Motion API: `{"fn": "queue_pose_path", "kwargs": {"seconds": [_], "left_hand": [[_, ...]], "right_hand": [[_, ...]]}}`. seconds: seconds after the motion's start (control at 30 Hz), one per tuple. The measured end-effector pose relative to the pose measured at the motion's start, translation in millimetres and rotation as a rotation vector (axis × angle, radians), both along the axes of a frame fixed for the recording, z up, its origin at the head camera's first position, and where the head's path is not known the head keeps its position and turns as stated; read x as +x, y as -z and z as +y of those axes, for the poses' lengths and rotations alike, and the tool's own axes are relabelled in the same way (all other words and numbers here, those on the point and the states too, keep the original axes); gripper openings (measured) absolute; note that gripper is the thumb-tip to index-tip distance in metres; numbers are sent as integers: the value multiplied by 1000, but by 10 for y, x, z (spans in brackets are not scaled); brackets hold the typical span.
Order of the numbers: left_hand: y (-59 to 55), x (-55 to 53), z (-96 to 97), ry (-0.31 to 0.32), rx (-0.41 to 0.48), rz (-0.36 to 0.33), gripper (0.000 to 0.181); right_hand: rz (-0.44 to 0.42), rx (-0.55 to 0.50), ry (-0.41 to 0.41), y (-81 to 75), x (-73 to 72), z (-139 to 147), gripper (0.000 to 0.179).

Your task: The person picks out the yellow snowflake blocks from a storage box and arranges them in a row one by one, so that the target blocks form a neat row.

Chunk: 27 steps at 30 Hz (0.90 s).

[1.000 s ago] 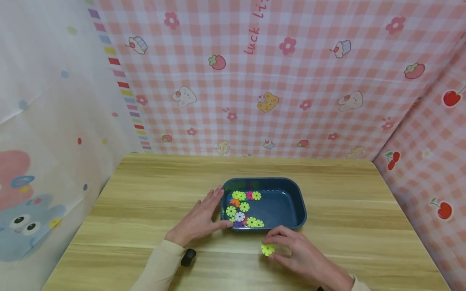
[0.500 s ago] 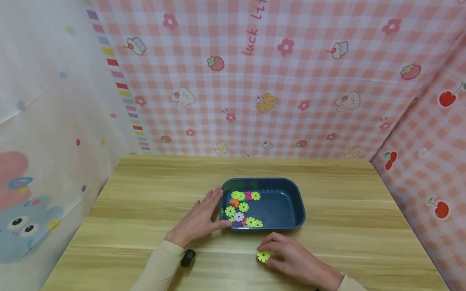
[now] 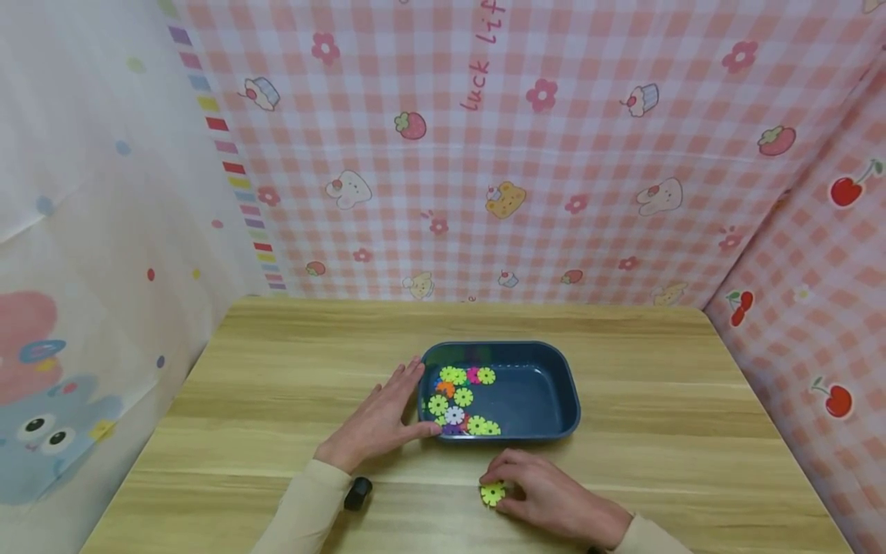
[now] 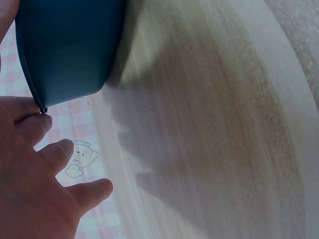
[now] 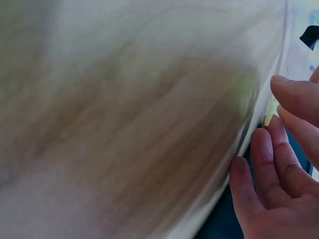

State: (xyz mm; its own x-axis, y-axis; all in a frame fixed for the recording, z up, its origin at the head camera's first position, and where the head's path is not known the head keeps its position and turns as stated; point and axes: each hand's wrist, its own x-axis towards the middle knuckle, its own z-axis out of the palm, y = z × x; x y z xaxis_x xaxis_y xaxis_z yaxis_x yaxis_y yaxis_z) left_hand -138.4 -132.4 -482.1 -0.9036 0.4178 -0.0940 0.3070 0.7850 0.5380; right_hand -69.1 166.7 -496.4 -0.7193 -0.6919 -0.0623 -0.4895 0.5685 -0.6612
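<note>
My right hand (image 3: 543, 492) pinches a yellow-green notched plastic disc (image 3: 492, 493) between thumb and fingers, near the front side of a dark blue tray (image 3: 536, 408). In the right wrist view, the disc (image 5: 270, 112) shows edge-on between the fingertips. Spread along the tray's left end, the fairly straight fingers of my left hand (image 3: 379, 422) touch the rim, with the thumb at the near-left corner. Several similar discs (image 3: 463, 397) lie in the left part of the tray: mostly yellow-green, some orange, pink, white and purple. In the left wrist view, my left hand (image 4: 40, 174) touches the tray's rim.
The tray stands on a wood-grain table (image 3: 298, 346). A pink checked cloth (image 3: 443, 169) hangs behind it, with more printed cloth at both sides. A small black object (image 3: 358, 494) is beside the left wrist.
My right hand has moved slightly left and nearer to me, away from the tray, with the disc still pinched. The left hand has stayed at the tray.
</note>
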Motion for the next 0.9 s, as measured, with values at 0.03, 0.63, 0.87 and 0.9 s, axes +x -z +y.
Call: {"fn": "queue_pose_path", "kwargs": {"seconds": [0.03,0.63,0.87,0.9], "left_hand": [[1,0,0,-1,1,-1,104],[0,-4,9,-10,1,-6,105],[14,-12,14,-13,-1,-2,104],[14,-10,14,-13,0,-2,104]], "right_hand": [[0,7,-1,7,-5,-2,25],[-45,36,-12,53,-28,-13,27],[-39,41,-17,-7,0,2,28],[-42,35,-18,-41,9,6,28]]}}
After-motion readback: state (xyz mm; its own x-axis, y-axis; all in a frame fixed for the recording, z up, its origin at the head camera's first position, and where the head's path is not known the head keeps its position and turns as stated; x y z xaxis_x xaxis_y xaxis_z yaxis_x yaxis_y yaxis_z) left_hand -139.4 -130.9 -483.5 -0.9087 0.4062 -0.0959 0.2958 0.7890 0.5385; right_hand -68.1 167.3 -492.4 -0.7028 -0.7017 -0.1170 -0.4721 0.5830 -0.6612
